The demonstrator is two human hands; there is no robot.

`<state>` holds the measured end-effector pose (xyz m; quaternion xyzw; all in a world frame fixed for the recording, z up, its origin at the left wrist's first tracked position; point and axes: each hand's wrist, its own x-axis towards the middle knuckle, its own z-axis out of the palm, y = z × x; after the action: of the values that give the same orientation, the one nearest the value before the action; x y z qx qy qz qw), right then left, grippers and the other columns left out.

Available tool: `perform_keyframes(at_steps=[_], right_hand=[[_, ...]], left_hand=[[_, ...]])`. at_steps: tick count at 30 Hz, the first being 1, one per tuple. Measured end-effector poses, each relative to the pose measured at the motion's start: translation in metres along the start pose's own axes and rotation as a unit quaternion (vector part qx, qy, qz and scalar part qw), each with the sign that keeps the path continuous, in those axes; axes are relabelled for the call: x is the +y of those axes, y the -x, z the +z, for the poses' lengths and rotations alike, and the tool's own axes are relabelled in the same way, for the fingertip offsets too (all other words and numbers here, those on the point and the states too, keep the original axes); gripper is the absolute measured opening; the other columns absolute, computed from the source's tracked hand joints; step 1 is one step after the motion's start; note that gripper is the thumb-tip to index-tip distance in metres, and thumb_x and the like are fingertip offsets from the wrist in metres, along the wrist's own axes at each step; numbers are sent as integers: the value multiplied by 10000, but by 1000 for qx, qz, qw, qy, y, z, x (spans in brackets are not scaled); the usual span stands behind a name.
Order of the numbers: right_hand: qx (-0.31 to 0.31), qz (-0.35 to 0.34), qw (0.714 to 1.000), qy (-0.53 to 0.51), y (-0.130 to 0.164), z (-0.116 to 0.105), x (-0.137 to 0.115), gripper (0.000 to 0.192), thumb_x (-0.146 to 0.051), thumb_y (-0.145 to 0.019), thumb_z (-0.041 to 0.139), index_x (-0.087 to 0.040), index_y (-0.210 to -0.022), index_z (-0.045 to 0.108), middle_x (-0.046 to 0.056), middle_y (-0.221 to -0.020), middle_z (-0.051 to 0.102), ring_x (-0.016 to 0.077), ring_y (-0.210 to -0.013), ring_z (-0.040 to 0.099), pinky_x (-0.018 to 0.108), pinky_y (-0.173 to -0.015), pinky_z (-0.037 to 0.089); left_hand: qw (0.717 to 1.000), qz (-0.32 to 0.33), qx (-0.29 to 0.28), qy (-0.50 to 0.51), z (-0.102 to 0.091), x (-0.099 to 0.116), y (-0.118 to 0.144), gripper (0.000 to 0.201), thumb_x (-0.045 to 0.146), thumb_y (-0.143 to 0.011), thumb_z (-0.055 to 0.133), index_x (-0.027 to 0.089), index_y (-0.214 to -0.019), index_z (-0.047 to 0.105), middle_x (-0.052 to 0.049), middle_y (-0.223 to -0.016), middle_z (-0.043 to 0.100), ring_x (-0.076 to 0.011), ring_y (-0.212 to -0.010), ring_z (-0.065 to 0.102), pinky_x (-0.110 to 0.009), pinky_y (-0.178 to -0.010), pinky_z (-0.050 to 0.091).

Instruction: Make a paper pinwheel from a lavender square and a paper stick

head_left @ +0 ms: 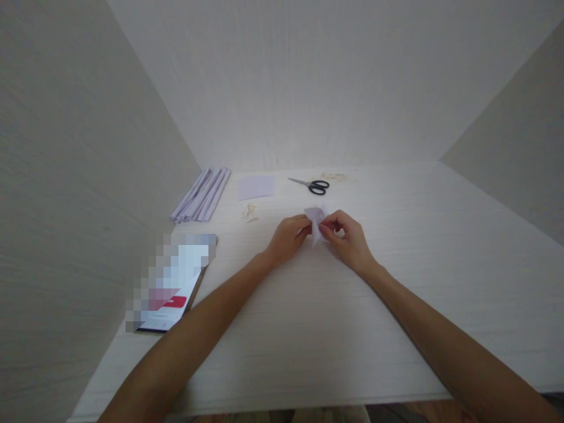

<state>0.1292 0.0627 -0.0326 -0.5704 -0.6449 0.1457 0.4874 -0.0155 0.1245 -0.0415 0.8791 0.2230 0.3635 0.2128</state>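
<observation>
Between my two hands, over the middle of the white table, is a small piece of pale lilac paper [315,220], bent and creased. My left hand [291,234] pinches its left side with thumb and fingers. From the right, my right hand [348,236] pinches the paper near its fold, thumb and index finger close together. Just beyond the hands lies a pair of scissors [315,187] with black handles, blades pointing left. A flat lilac paper sheet [256,187] rests to their left.
Rolled or folded paper strips [202,195] lie at the back left, beside the wall. A phone or tablet [170,294] with a lit, partly blurred screen is at the left. Small pale scraps [249,212] lie near the sheet, and more bits [333,176] behind the scissors.
</observation>
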Motion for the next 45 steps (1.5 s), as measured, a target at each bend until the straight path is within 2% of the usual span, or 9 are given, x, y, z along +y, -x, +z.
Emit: perform_keyframes(at_steps=[10,15,20,24,27,30,33,38,45], right_hand=[[-6,-22,1000,-1,-1,1,4,90,-156,-710,555,-182,-632,519,-16,-605,510,112,-580,457,251,-561,365],[-5,-26,1000,-10,0,1,2,103,-159,-703,569,-181,-611,528,-16,-599,521,112,-577,466,254,-558,369],[62,-26,997,-28,0,-2,3,56,-233,-695,595,-192,-672,564,-13,-634,529,115,-592,466,266,-573,375],[124,46,986,-103,-2,-1,11,130,-276,-690,592,-200,-789,556,-7,-703,534,118,-626,482,269,-579,384],[111,86,980,-142,-3,2,14,240,-307,-654,622,-217,-858,536,13,-860,553,138,-740,509,284,-629,399],[76,87,982,-150,-3,4,13,401,-302,-568,690,-242,-921,511,18,-985,530,164,-879,496,315,-723,397],[51,84,982,-159,-3,5,14,504,-303,-520,720,-260,-964,484,21,-1023,513,181,-931,484,339,-761,395],[41,72,985,-149,-1,6,13,509,-328,-528,711,-266,-973,470,28,-1043,510,190,-933,487,362,-774,397],[43,80,982,-163,-2,5,9,463,-330,-551,697,-250,-947,472,33,-1030,525,179,-894,506,358,-766,399]], left_hand=[[999,10,-32,3,1,0,0,183,82,-764,422,123,-768,600,-41,-771,630,-112,-711,553,-203,-656,407],[1000,1,-30,-6,1,-1,-1,187,76,-749,428,123,-715,606,-37,-728,631,-115,-684,556,-208,-635,406],[997,-67,9,21,0,3,-4,184,55,-693,468,116,-566,586,-5,-563,594,-95,-559,522,-199,-571,392],[986,-125,50,96,-2,5,-5,150,65,-661,503,121,-570,609,2,-565,608,-90,-559,539,-193,-574,406],[970,-178,80,147,-2,2,-4,124,113,-651,544,123,-561,628,-7,-567,627,-100,-565,563,-205,-598,427],[952,-204,93,208,-1,-3,-4,123,131,-647,545,129,-567,640,-4,-562,634,-108,-570,574,-213,-597,439],[938,-218,100,251,-1,-4,-5,113,147,-632,553,132,-564,642,5,-555,632,-113,-573,575,-219,-587,444],[924,-240,90,284,-3,2,-7,98,187,-609,591,130,-544,635,4,-554,633,-118,-571,571,-227,-583,444],[932,-185,88,300,-2,1,-6,96,200,-618,596,125,-561,615,-8,-583,622,-111,-583,553,-243,-627,445]])
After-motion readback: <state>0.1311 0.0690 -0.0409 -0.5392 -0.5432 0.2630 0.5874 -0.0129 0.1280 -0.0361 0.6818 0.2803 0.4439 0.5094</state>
